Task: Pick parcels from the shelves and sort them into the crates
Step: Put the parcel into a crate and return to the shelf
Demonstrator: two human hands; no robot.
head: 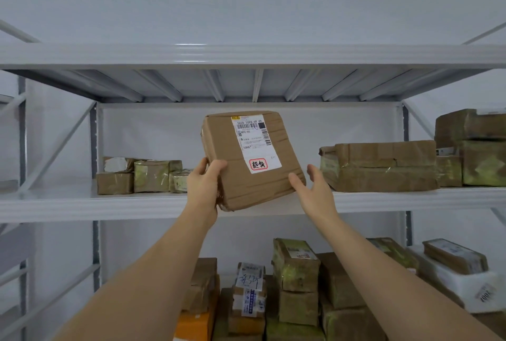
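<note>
- Left hand (204,184) is gripping the box's (253,160) lower left corner, thumb on the front face, fingers wrapped behind and hidden.
- Right hand (315,186) is hovering at the box's lower right edge, fingers straight and spread; contact is hard to make out.
- Box is squarish brown cardboard, creased, taped, tilted, raised in front of the middle shelf (109,201).
- White label (256,142) is showing a barcode and a red-framed stamp; print is too small to read.
- Shelf is smooth grey-white metal, ribbed underneath on the tier above.
- Flat taped parcel (380,167) is lying to the right; small parcels (142,175) are sitting left.
- Lower parcels (295,280) are partly hidden by forearms and cut off by the frame.
</note>
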